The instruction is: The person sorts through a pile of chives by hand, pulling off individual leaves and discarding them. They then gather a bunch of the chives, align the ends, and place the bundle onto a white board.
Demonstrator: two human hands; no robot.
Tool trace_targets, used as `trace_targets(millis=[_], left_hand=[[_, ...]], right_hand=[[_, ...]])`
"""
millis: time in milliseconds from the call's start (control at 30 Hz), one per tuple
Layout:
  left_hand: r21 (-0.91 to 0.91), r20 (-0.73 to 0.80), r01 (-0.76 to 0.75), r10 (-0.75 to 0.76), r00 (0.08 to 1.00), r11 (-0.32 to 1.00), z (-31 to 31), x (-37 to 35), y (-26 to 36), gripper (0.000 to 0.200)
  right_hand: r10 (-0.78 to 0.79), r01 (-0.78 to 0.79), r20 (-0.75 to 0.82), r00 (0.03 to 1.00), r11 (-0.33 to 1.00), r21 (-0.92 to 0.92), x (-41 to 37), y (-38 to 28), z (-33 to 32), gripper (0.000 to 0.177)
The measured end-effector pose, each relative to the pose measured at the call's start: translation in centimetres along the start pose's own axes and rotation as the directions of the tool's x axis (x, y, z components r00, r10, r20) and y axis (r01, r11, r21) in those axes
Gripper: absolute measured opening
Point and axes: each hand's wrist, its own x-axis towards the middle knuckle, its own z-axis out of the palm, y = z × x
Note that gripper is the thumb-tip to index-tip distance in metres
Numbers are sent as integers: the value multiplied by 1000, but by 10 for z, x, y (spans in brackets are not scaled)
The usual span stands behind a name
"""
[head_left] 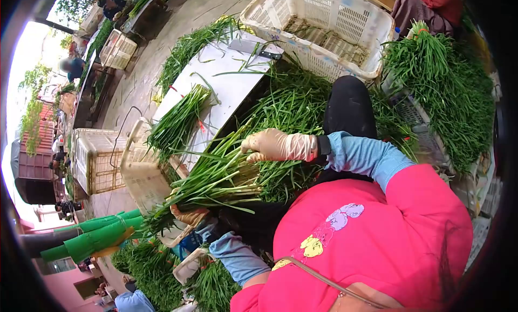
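We look down on a worker in a bright pink top, both hands gloved, with a loose bundle of long green stalks (221,177) slanting across the lap between them. The left hand (189,215) is closed around the bundle from below, toward its leafy end, though the leaves hide part of the fingers from us. The right hand (275,144) (a dark watch circles its wrist) is half curled, its fingertips at the upper edge of the stalks; we cannot tell whether it grips any of them. Just beyond the bundle we find a white board (229,88), where a bunch bound with red ties (181,117) lies near one edge and a broad-bladed knife (245,46) rests near the far end. Loose greens (294,99) heap up beside the worker's knee. Behind them stands a pale plastic crate (345,47), and off to the right we see more greens piled high (448,96).
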Motion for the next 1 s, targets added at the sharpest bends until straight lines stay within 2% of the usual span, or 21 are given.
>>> trace_targets(millis=[67, 200, 267, 333, 367, 433, 467, 500, 567, 633, 700, 733, 767, 800, 833, 900, 967, 1000], left_hand=[[29, 4, -17, 17, 1000, 999, -3, -1, 3, 31], [74, -6, -41, 42, 999, 996, -4, -3, 3, 31], [92, -25, -55, 57, 998, 994, -2, -7, 3, 30], [82, 63, -53, 48, 997, 995, -2, -11, 4, 31], [82, 61, -57, 52, 997, 995, -3, -12, 5, 31], [113, 37, -61, 57, 998, 992, -8, -12, 8, 32], [87, -5, -50, 51, 999, 995, -18, -8, 11, 31], [88, -9, -56, 57, 998, 995, -25, -5, 15, 31], [85, -171, -9, 23, 985, 996, -32, -3, 20, 31], [83, -133, 19, -7, 991, 996, -37, -4, 24, 32], [185, -194, -31, 67, 979, 982, -39, -4, 27, 34], [132, -175, 6, 18, 984, 991, -33, -7, 29, 35], [131, -178, 0, 24, 984, 991, -30, -8, 31, 35], [105, -181, 26, -7, 983, 994, -28, -9, 32, 35], [81, -183, 55, -40, 982, 995, -28, -10, 34, 35], [21, -144, 67, -63, 988, 998, -43, 0, 34, 34], [55, 20, 2, -3, 1000, 998, -50, 3, 33, 37], [56, -50, -28, 31, 998, 998, -36, -4, 30, 34]], right_hand=[[-67, 64, -79, 995, 997, -44, -1, -1, 0, 42], [-83, 75, -56, 995, 989, -127, 3, -10, 2, 44], [-110, 104, -63, 992, 991, -90, 5, -14, 5, 42], [-178, 174, -101, 979, 983, -52, 7, -16, 10, 32], [-181, 177, -99, 978, 983, -51, 9, -14, 16, 32], [-251, 235, -142, 957, 964, -121, 13, -11, 26, 28], [-263, 204, -183, 947, 935, -290, 12, -13, 29, 23], [-268, 210, -180, 946, 934, -288, 12, -13, 31, 23], [-349, 226, -220, 911, 868, -441, 9, -9, 32, 20], [-345, 218, -229, 910, 869, -444, 5, -3, 30, 17], [-335, 198, -249, 909, 872, -448, 2, 7, 26, 12], [-339, 197, -278, 899, 879, -434, -1, 18, 25, 11], [-266, 147, -202, 943, 873, -466, -3, 31, 24, 12], [-50, -17, -110, 993, 845, -535, -1, 44, 23, 10], [181, -166, -38, 983, 774, -611, 0, 54, 23, 10], [222, -226, -107, 969, 621, -750, -5, 69, 18, 14], [6, -154, -234, 972, 770, -620, -5, 40, 0, 14], [-129, -47, -306, 943, 860, -509, -3, 22, -2, 16]])
